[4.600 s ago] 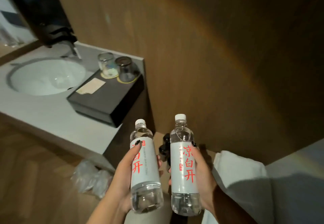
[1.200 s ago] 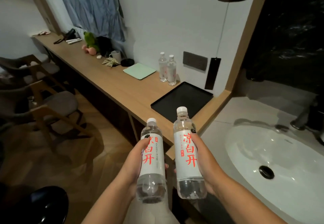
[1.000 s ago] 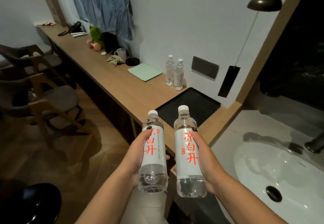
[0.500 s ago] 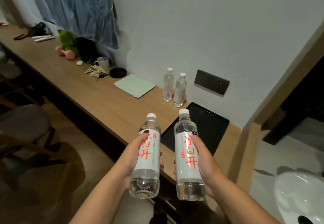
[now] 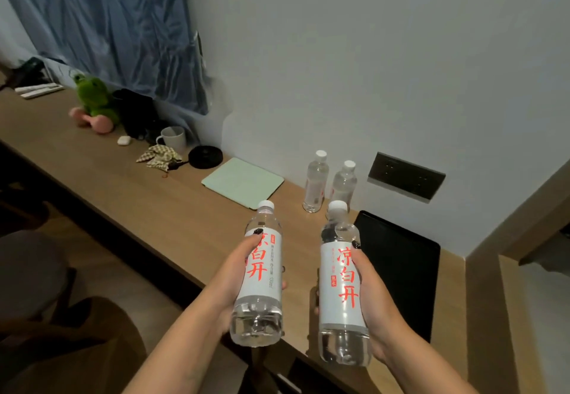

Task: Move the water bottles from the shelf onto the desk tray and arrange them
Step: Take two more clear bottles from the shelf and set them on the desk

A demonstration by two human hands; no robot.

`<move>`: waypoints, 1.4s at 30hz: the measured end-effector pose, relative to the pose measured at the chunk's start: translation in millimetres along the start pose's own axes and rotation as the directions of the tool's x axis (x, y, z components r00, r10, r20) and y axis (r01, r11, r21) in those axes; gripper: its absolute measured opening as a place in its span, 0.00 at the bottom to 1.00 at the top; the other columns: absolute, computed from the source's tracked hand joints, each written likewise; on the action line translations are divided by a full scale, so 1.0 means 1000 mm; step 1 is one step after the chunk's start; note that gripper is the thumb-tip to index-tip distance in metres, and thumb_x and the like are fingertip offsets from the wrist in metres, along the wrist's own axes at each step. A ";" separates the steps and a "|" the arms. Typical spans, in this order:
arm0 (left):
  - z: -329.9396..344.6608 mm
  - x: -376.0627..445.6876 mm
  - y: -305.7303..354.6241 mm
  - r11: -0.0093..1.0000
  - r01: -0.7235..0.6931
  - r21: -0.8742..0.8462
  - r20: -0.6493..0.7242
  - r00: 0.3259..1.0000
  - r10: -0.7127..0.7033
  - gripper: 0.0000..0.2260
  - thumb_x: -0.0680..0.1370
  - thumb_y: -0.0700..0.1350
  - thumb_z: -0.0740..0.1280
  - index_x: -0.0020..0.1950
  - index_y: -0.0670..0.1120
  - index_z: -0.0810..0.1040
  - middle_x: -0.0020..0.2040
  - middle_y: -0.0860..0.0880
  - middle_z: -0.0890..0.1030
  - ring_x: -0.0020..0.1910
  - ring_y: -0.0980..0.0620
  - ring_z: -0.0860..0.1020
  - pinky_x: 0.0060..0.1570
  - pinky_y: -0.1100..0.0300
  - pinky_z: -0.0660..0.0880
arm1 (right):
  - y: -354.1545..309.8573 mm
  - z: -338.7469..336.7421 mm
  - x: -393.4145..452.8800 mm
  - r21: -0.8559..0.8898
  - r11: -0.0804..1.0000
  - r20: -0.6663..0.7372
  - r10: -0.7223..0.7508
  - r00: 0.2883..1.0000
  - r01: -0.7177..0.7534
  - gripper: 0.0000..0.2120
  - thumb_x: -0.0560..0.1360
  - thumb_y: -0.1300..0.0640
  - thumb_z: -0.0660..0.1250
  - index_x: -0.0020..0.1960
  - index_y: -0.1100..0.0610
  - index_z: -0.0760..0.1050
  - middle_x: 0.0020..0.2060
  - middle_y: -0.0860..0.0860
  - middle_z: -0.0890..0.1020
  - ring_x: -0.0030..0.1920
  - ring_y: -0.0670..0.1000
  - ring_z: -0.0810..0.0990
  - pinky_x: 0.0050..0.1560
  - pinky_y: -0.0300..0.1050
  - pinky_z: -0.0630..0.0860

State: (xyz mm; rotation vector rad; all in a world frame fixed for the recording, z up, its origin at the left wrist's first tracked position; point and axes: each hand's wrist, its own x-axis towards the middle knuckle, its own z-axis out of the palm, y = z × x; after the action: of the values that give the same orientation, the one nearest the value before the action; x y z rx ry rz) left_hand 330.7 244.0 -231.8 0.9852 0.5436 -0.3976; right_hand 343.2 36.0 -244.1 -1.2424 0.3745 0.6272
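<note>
I've got the left hand (image 5: 234,282) gripping one bottle (image 5: 260,273), right hand (image 5: 374,298) gripping another (image 5: 340,288), fingers wrapped round labels, held above the desk (image 5: 172,208) beside the black tray (image 5: 401,267). Risk: setting down, I clip the two standing bottles (image 5: 314,185).

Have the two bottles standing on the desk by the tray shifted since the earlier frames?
No. The two standing bottles remain beside the green pad, behind the tray.
</note>
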 end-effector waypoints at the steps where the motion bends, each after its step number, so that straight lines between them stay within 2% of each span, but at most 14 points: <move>1: -0.002 0.008 0.005 1.000 -0.003 0.005 -0.016 1.000 0.003 0.22 0.74 0.56 0.66 0.58 0.40 0.75 0.41 0.38 0.81 0.36 0.40 0.81 0.40 0.50 0.78 | -0.004 0.001 0.008 0.012 1.000 -0.012 0.001 1.000 -0.001 0.27 0.74 0.36 0.59 0.59 0.58 0.71 0.44 0.61 0.80 0.40 0.58 0.81 0.43 0.51 0.79; 4: -0.006 0.031 0.021 1.000 -0.013 0.008 -0.075 0.997 0.014 0.21 0.75 0.56 0.66 0.57 0.40 0.75 0.37 0.38 0.81 0.35 0.40 0.80 0.39 0.51 0.78 | -0.017 0.003 0.031 0.032 0.999 -0.044 -0.007 0.999 0.009 0.27 0.74 0.36 0.59 0.59 0.58 0.72 0.45 0.62 0.80 0.39 0.58 0.81 0.39 0.49 0.80; 8: -0.005 0.055 0.045 0.999 0.000 -0.033 -0.100 0.995 -0.003 0.20 0.76 0.56 0.65 0.55 0.39 0.74 0.34 0.39 0.80 0.32 0.41 0.80 0.32 0.54 0.78 | -0.037 0.006 0.067 0.050 0.998 -0.049 -0.024 0.999 0.027 0.37 0.65 0.34 0.66 0.62 0.61 0.71 0.45 0.63 0.79 0.38 0.59 0.80 0.42 0.51 0.79; 11: -0.002 0.069 0.066 0.999 -0.011 -0.036 -0.087 0.996 0.008 0.19 0.76 0.55 0.65 0.55 0.39 0.74 0.34 0.39 0.79 0.31 0.42 0.79 0.32 0.55 0.79 | -0.055 0.012 0.087 0.030 0.998 -0.034 -0.055 0.998 0.056 0.37 0.64 0.34 0.66 0.61 0.62 0.72 0.45 0.63 0.79 0.40 0.60 0.80 0.46 0.54 0.78; 14: 0.003 0.083 0.084 0.997 -0.035 -0.073 -0.067 0.997 0.030 0.18 0.76 0.54 0.65 0.55 0.40 0.74 0.36 0.40 0.79 0.31 0.43 0.79 0.33 0.55 0.79 | -0.073 0.015 0.102 0.009 0.995 -0.016 -0.097 0.995 0.097 0.37 0.64 0.34 0.66 0.61 0.61 0.72 0.46 0.63 0.80 0.42 0.60 0.80 0.48 0.55 0.77; 20: 0.011 0.122 0.112 0.995 -0.066 -0.069 -0.062 0.996 0.062 0.21 0.73 0.55 0.68 0.56 0.39 0.75 0.42 0.37 0.80 0.38 0.41 0.79 0.42 0.49 0.79 | -0.096 0.015 0.121 -0.099 0.966 -0.009 -0.241 0.971 0.239 0.24 0.73 0.42 0.60 0.59 0.58 0.75 0.43 0.58 0.85 0.40 0.54 0.85 0.38 0.47 0.79; 23: 0.016 0.145 0.123 0.988 -0.150 0.046 -0.090 0.984 0.154 0.20 0.71 0.52 0.71 0.54 0.38 0.77 0.42 0.38 0.83 0.41 0.41 0.81 0.50 0.44 0.79 | -0.099 0.018 0.132 -0.071 0.952 -0.069 -0.303 0.951 0.298 0.23 0.71 0.44 0.62 0.60 0.57 0.75 0.46 0.57 0.85 0.44 0.54 0.85 0.40 0.46 0.80; 25: 0.021 0.160 0.129 0.964 -0.215 0.156 -0.109 0.966 0.234 0.15 0.72 0.48 0.72 0.51 0.39 0.77 0.40 0.40 0.84 0.40 0.42 0.83 0.47 0.46 0.80 | -0.099 0.021 0.139 -0.019 0.950 -0.131 -0.313 0.941 0.313 0.23 0.69 0.45 0.63 0.59 0.57 0.75 0.47 0.58 0.85 0.46 0.55 0.85 0.42 0.48 0.80; 27: 0.025 0.171 0.137 0.934 -0.248 0.256 -0.109 0.953 0.283 0.14 0.70 0.45 0.73 0.51 0.40 0.75 0.43 0.41 0.84 0.41 0.44 0.84 0.41 0.51 0.80 | -0.099 0.023 0.147 0.012 0.944 -0.202 -0.321 0.925 0.330 0.23 0.67 0.46 0.65 0.58 0.57 0.75 0.48 0.58 0.85 0.48 0.56 0.85 0.46 0.50 0.80; 32: 0.027 0.208 0.151 0.778 -0.320 0.541 -0.001 0.924 0.382 0.22 0.64 0.39 0.78 0.52 0.44 0.71 0.46 0.47 0.82 0.43 0.52 0.82 0.37 0.60 0.76 | -0.109 0.019 0.171 -0.056 0.931 -0.355 -0.356 0.864 0.361 0.13 0.71 0.62 0.70 0.55 0.58 0.77 0.48 0.58 0.85 0.47 0.55 0.85 0.50 0.53 0.79; 34: 0.030 0.225 0.152 0.715 -0.325 0.618 0.051 0.925 0.376 0.22 0.63 0.39 0.78 0.51 0.45 0.71 0.45 0.49 0.81 0.42 0.55 0.81 0.35 0.64 0.74 | -0.111 0.016 0.180 -0.120 0.927 -0.412 -0.373 0.831 0.356 0.13 0.69 0.65 0.72 0.53 0.56 0.79 0.47 0.55 0.86 0.47 0.54 0.85 0.52 0.54 0.79; 37: 0.030 0.252 0.148 0.669 -0.304 0.678 0.094 0.939 0.332 0.23 0.61 0.40 0.79 0.50 0.46 0.71 0.45 0.51 0.80 0.42 0.57 0.80 0.35 0.65 0.74 | -0.109 0.012 0.192 -0.271 0.909 -0.460 -0.411 0.787 0.316 0.20 0.63 0.63 0.77 0.53 0.51 0.79 0.46 0.49 0.86 0.49 0.49 0.84 0.53 0.51 0.79; 41: 0.024 0.289 0.138 0.567 -0.331 0.754 0.160 0.930 0.331 0.26 0.58 0.44 0.82 0.47 0.49 0.71 0.44 0.51 0.80 0.43 0.56 0.80 0.36 0.68 0.74 | -0.106 0.008 0.212 -0.383 0.899 -0.478 -0.389 0.787 0.212 0.31 0.52 0.48 0.81 0.53 0.50 0.78 0.48 0.49 0.85 0.51 0.48 0.83 0.54 0.50 0.79; 42: 0.023 0.297 0.136 0.534 -0.340 0.774 0.179 0.927 0.331 0.25 0.58 0.45 0.82 0.46 0.50 0.70 0.43 0.53 0.79 0.42 0.57 0.79 0.35 0.70 0.72 | -0.106 0.008 0.219 -0.415 0.893 -0.483 -0.378 0.790 0.174 0.29 0.52 0.47 0.80 0.52 0.49 0.77 0.47 0.50 0.84 0.50 0.48 0.83 0.53 0.50 0.79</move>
State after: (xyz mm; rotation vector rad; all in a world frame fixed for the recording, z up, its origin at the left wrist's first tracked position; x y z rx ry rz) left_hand 648.6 270.5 -307.6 1.9384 0.1135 -0.2869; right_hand 579.4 75.4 -289.5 -1.7912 0.5594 0.0502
